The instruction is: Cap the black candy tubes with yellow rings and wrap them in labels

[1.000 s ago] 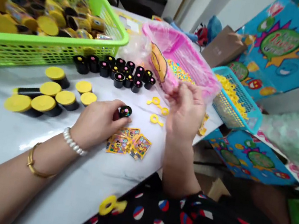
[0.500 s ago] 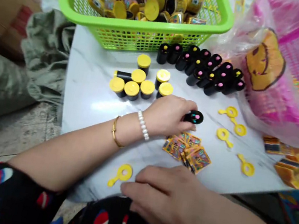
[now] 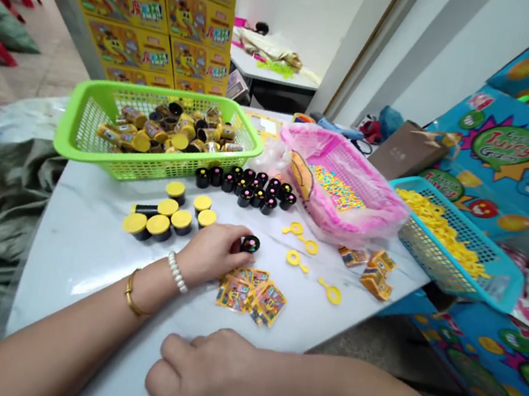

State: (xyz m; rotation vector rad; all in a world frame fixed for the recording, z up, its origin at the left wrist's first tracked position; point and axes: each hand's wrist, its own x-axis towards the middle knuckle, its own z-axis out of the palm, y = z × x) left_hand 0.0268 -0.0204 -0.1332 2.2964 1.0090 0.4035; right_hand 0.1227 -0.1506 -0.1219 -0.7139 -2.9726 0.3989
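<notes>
Our left hand (image 3: pixel 212 254) pinches a black tube (image 3: pixel 250 244) just above the sachets (image 3: pixel 252 296). Our right hand (image 3: pixel 208 378) lies empty, fingers loosely spread on the surface (image 3: pixel 74 274). Yellow-capped tubes (image 3: pixel 159 226) stand grouped apart, apparently to keep them sorted.

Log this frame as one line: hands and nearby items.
left hand: on black dotted-top tube | right hand: resting on marble table, fingers curled | nearby: printed sachets, yellow bubble wands
</notes>
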